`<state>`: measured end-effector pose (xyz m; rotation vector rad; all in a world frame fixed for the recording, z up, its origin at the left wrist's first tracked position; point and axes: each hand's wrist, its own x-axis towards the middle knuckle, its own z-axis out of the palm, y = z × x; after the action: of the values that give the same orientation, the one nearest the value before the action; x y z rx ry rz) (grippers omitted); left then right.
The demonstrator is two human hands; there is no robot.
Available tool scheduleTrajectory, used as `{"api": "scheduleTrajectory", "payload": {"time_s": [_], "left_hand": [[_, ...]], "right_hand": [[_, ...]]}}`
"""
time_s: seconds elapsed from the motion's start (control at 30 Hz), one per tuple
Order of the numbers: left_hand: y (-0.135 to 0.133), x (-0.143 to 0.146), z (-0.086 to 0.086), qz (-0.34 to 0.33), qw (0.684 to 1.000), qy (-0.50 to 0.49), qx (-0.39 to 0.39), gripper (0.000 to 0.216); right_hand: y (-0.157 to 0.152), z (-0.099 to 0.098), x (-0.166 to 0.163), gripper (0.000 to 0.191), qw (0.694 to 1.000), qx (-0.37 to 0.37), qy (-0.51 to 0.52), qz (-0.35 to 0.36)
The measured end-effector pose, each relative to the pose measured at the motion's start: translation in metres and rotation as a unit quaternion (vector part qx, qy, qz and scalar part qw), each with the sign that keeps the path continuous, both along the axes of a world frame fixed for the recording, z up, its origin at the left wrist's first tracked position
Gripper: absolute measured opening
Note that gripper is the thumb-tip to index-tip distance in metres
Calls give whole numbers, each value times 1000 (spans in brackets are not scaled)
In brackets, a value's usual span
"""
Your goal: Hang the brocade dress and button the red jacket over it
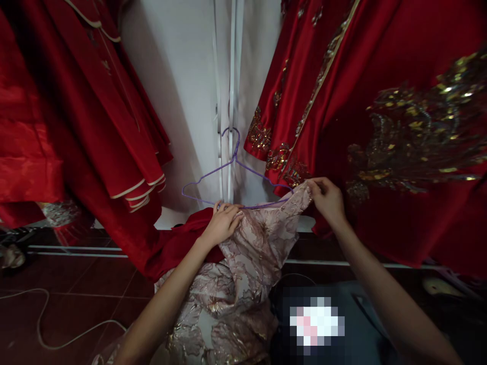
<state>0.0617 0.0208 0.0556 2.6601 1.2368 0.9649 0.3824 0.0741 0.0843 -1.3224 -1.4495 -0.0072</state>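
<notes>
A pale pink dress (262,233) with metallic gold floral patterning hangs partly on a purple wire hanger (236,157). My right hand (329,200) pinches the dress's shoulder edge beside the hanger's right end, which sits inside that shoulder. My left hand (224,223) curls over the top edge of the dress at the hanger's lower bar; its fingertips partly hide both. On the left, the hanger's end is bare. A dark red cloth (186,238) lies behind my left forearm. The dress's lower part spreads toward me beneath my left arm.
Red garments (114,116) hang at left, and red garments with gold sequins (297,101) at right. White upright poles (230,66) stand behind the hanger. A pale cable (45,324) crosses the tiled floor. A partly pixelated dark item (353,309) is at lower right.
</notes>
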Motion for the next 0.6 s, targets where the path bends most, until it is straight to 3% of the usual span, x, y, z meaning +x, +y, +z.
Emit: {"api": "scheduleTrajectory", "payload": {"time_s": [0.2, 0.37, 0.47, 0.6], "left_hand": [[-13, 24, 8, -69, 996, -47, -19, 24], [-16, 28, 8, -64, 993, -94, -32, 24], [-4, -6, 0, -6, 986, -164, -23, 25], [18, -81, -19, 192, 946, -263, -8, 32]], "right_hand": [[-20, 36, -66, 32, 991, 70, -106, -42], [-13, 38, -86, 31, 995, 4, -101, -3], [-8, 35, -82, 27, 996, 1, -86, -5], [-7, 37, -77, 26, 997, 11, -80, 9]]}}
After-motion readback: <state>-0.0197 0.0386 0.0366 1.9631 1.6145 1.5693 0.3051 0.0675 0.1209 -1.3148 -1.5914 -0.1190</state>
